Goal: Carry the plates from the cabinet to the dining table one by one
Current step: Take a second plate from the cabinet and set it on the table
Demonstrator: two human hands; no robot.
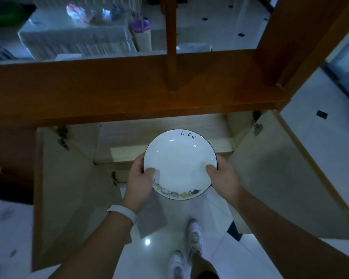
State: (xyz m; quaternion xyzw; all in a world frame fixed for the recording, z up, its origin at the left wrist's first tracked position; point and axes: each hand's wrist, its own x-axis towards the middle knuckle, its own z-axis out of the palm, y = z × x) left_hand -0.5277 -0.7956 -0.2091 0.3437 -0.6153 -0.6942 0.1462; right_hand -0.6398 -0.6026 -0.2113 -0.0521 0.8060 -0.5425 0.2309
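Observation:
A white plate point(178, 158) with a dark rim, the word "Life" at its far edge and small coloured drawings at its near edge is held level in front of the open cabinet point(165, 137). My left hand point(140, 178) grips its left rim, thumb on top. My right hand point(222, 176) grips its right rim the same way. The plate hangs above the floor, just outside the cabinet's pale shelf. A white band is on my left wrist.
Both cabinet doors stand open, the left door point(69, 188) and the right door point(280, 178) flanking my arms. A brown wooden counter top point(109, 87) with upright posts runs above the cabinet. Glossy white floor tiles point(159, 248) and my white shoes lie below.

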